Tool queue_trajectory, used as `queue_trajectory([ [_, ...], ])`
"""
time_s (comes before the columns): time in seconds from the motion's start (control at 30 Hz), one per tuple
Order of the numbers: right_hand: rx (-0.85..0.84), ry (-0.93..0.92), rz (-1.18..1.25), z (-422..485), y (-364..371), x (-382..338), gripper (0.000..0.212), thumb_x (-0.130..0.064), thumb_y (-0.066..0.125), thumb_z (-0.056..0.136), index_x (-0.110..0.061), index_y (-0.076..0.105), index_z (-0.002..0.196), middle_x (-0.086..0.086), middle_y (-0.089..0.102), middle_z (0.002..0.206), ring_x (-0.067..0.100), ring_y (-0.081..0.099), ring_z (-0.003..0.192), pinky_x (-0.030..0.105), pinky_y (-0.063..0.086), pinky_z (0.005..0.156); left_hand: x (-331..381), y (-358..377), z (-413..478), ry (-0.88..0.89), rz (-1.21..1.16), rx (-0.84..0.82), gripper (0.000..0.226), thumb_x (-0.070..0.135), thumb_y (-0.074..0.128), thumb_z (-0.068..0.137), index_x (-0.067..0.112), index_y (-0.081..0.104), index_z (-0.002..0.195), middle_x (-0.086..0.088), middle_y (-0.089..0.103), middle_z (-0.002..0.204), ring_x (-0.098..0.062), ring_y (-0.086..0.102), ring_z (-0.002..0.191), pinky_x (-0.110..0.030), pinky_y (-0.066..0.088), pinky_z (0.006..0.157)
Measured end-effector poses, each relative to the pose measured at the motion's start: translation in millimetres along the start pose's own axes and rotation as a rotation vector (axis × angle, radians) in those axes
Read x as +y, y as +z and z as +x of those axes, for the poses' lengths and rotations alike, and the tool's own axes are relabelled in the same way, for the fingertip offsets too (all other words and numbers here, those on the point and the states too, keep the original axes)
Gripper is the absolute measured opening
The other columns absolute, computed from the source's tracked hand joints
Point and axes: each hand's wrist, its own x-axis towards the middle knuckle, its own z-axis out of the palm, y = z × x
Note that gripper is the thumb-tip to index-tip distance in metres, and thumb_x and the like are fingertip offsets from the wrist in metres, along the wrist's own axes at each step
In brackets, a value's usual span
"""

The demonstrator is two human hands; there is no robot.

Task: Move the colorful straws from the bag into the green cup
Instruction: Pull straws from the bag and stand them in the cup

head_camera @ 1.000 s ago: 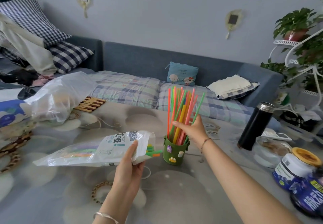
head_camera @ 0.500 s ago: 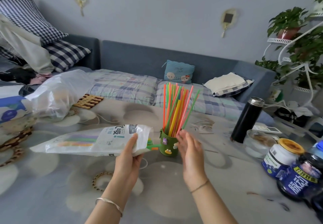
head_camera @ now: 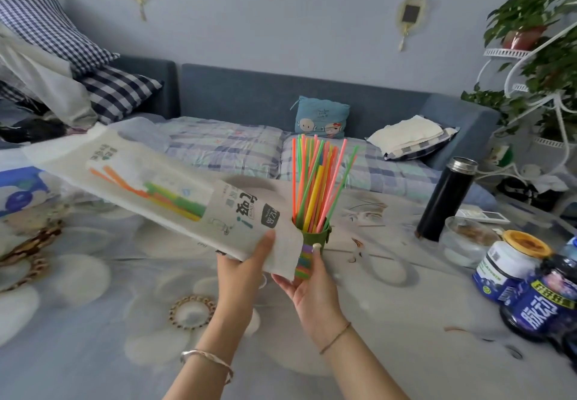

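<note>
Straws (head_camera: 315, 190) already fill much of the green cup (head_camera: 313, 235), which stands at the centre of the frame on the flower-printed table (head_camera: 406, 299), fanning upward in orange, green, yellow and pink. What has changed is the bag (head_camera: 162, 187): half a second ago you held it nearly level with its open mouth just beside the cup, and now you have tipped its closed end up toward the upper left of the frame, so the mouth points down at lower centre. Your left hand (head_camera: 242, 270) grips the bag near its mouth, thumb on top and fingers clenched under the plastic. Your right hand (head_camera: 312, 289), which had been open and free in front of the cup, now sits just below the mouth with the palm up, fingers loosely cupped around the bundle of straw ends (head_camera: 304, 262) poking out; whether it pinches them firmly you cannot tell from here. More straws lie inside the bag toward the middle left, still well up the plastic. To my eye the tilt is meant to slide the remaining straws down into your waiting hand, so the task looks partway done, with a further batch about to come out. Mind the cup, which is very close behind your right fingers, and its tall load could tip if nudged.
</note>
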Motion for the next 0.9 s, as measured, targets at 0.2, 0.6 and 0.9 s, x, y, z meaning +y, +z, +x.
queue_trajectory([
  [0.2, -0.063, -0.501, -0.604, 1, -5, -6, 0.024, -0.024, 0.038, 0.098, -0.011, 0.055, 0.088, 0.006, 0.053, 0.069, 0.008, 0.047, 0.043, 0.02, 0.039, 0.04, -10, -5, 8, -0.182, -0.182, 0.008, 0.014, 0.018, 0.07, 0.084, 0.025, 0.064, 0.094, 0.012, 0.071, 0.077, -0.014, 0.058, 0.079, -0.033, 0.044, 0.071],
  [0.6, -0.125, -0.743, -0.665, -4, -3, -47, 0.013, -0.011, 0.054, 0.091, -0.016, 0.059, 0.081, -0.007, 0.055, 0.051, 0.006, 0.044, 0.044, 0.018, 0.036, 0.041, -21, -13, 23, -0.39, -0.49, 0.009, 0.052, 0.023, 0.065, 0.081, 0.005, 0.055, 0.129, -0.01, 0.065, 0.103, -0.015, 0.059, 0.08, -0.021, 0.048, 0.059],
  [0.9, -0.036, -0.627, -0.426, -9, 3, -47, 0.023, -0.022, 0.068, 0.083, -0.017, 0.052, 0.067, -0.007, 0.045, 0.044, 0.009, 0.037, 0.039, 0.021, 0.03, 0.039, -19, -11, 23, -0.412, -0.611, 0.051, 0.046, 0.015, 0.06, 0.089, 0.002, 0.053, 0.132, -0.011, 0.068, 0.112, -0.01, 0.071, 0.075, -0.019, 0.058, 0.066],
])
